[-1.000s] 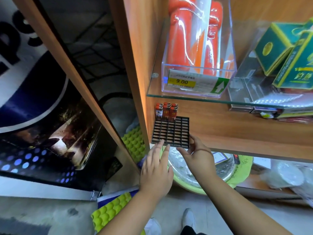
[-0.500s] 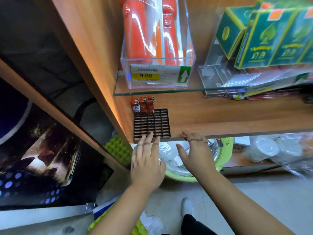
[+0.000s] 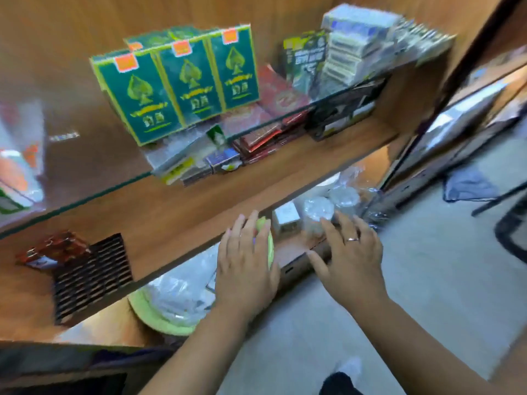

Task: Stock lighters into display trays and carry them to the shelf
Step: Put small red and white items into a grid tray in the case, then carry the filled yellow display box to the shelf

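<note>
Wooden shelf [image 3: 199, 206]: fills the view, front edge running from 8 to 2 o'clock.
Glass shelf [image 3: 85, 199]: sits above it and carries stock.
Green boxes [image 3: 182, 81]: at 11 o'clock, upright and face-out, probably for display.
Display tray [image 3: 91, 277]: black grid lying flat on the wood at 8 o'clock, close to the edge. Its long axis seems to run from 5 to 11 o'clock.
Left hand [image 3: 245, 266]: near 6 o'clock, fingers straight, empty, clear of the tray.
Right hand [image 3: 350, 258]: at 4 o'clock, spread, empty.
Lighters [image 3: 54, 249]: red and blurred, in the tray's far cells, seemingly upright.
</note>
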Tool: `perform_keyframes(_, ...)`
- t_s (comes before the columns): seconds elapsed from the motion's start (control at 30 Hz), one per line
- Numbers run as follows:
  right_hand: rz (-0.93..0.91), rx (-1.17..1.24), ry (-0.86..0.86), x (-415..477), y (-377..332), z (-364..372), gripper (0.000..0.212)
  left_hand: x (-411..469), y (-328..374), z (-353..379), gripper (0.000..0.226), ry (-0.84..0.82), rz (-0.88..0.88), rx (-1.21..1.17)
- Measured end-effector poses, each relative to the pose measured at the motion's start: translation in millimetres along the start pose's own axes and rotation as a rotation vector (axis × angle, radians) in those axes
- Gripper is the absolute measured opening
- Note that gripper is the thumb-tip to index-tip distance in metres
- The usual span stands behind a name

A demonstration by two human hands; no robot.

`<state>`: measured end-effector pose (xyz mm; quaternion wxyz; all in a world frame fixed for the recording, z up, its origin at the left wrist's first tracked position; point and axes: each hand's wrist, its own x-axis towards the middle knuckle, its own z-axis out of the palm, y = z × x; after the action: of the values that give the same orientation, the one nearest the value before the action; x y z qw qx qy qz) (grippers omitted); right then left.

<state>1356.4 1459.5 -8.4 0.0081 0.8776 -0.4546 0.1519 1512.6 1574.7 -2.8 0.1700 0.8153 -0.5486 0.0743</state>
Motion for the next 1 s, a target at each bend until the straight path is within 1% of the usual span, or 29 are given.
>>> perform_keyframes(0.1,0.083,-0.017,0.059,11.8,65.6,-16.8,0.064,40.6,59.9,13.6,0.064,-0.027,0.108,-0.022)
perform_keyframes(0.27,0.223,-0.049,0.131,29.2,190.1,-48.8,0.062,109.7,181.3,44.3,0.059,-0.016,0.251,-0.091)
perform_keyframes(0.43,0.389,-0.076,0.168,34.5,310.4,-80.1,0.064,167.3,303.8,68.9,0.064,-0.034,0.382,-0.162)
perform_keyframes(0.57,0.507,-0.094,0.209,30.0,387.3,-102.3,0.062,201.9,388.0,81.1,0.064,-0.048,0.483,-0.199)
perform_keyframes(0.77,0.690,-0.179,0.206,25.4,491.6,-122.9,0.061,256.3,503.6,112.2,0.065,-0.116,0.663,-0.222)
perform_keyframes(1.0,0.877,-0.258,0.193,51.9,614.5,-137.3,0.057,331.0,639.6,167.6,0.063,-0.116,0.877,-0.303)
